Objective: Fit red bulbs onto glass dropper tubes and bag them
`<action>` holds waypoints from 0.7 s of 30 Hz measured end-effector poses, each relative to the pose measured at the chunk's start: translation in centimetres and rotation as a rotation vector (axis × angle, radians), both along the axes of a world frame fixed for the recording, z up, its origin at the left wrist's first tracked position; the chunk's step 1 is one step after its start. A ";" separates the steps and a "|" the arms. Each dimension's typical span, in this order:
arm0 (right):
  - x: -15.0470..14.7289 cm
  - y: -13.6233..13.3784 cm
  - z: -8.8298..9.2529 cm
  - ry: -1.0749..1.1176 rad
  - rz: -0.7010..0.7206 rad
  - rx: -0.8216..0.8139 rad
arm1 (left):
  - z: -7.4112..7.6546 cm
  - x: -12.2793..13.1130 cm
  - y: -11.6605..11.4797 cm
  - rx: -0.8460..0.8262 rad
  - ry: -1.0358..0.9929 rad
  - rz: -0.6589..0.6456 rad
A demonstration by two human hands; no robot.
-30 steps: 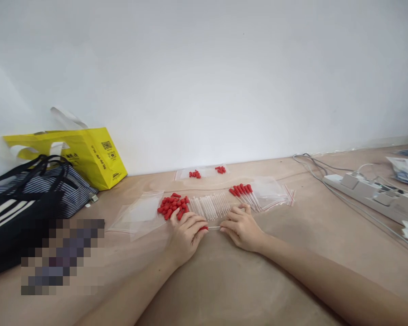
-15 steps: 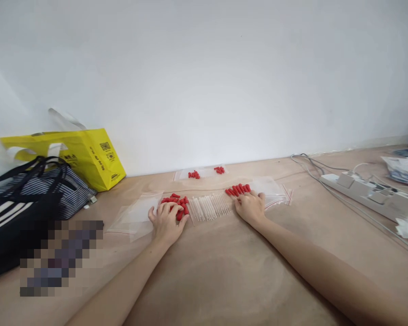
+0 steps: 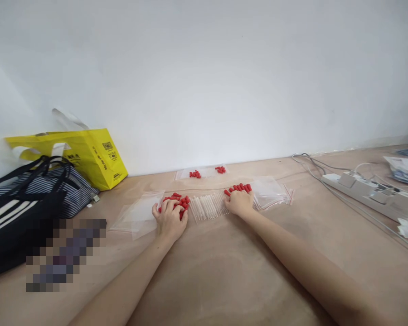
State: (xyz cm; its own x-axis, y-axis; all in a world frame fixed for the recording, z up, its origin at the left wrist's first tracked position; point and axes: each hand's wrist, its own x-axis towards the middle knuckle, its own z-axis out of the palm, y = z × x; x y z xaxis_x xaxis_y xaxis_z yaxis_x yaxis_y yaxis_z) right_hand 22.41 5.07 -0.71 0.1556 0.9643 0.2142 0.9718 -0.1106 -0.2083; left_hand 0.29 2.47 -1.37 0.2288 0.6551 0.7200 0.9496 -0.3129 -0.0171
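Observation:
My left hand (image 3: 170, 220) rests over a pile of small red rubber bulbs (image 3: 184, 201), its fingers bent and apart, touching them. A row of thin clear tubes (image 3: 207, 207) lies side by side between my hands. At the right end of that row is my right hand (image 3: 240, 202), fingers folded down and mostly hidden behind its back. Just beyond its knuckles a line of red bulbs (image 3: 242, 186) shows; whether they sit on tubes is hard to see. Clear zip bags (image 3: 146, 210) lie beside the left pile, and more zip bags (image 3: 270, 192) are right of my right hand.
Near the wall, another clear bag (image 3: 182, 174) lies under two small clusters of red bulbs (image 3: 195, 174). At the left stand a yellow bag (image 3: 102, 163), a striped bag (image 3: 78, 192) and a black bag (image 3: 17, 235). A white power strip (image 3: 363, 190) with cables lies right.
My right hand has shifted left along the tubes, and its fingers are now folded down. My left hand stays over the red bulbs, with slight finger movement. The view has moved slightly.

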 end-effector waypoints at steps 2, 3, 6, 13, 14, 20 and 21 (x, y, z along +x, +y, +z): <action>-0.2 0.6 0.2 0.006 -0.012 -0.025 | 0.1 0.0 -0.2 0.005 -0.012 0.016; -0.2 0.8 0.3 0.009 -0.016 -0.038 | 0.2 0.0 -0.4 0.010 -0.015 0.022; -0.2 1.1 0.3 0.012 -0.020 -0.066 | 0.4 0.0 -1.1 0.044 -0.036 0.012; -0.1 0.5 0.3 -0.001 0.036 -0.034 | 1.1 0.6 -2.8 -0.081 -0.031 -0.472; 0.0 0.3 0.3 -0.004 0.061 -0.015 | 1.2 0.7 -3.0 -0.123 -0.017 -0.520; 0.8 -2.5 -1.0 0.009 0.356 0.138 | 1.3 1.0 -3.6 -0.262 0.017 -0.559; 1.1 -3.1 -1.4 0.034 0.448 0.193 | 1.3 1.2 -3.7 -0.266 0.016 -0.543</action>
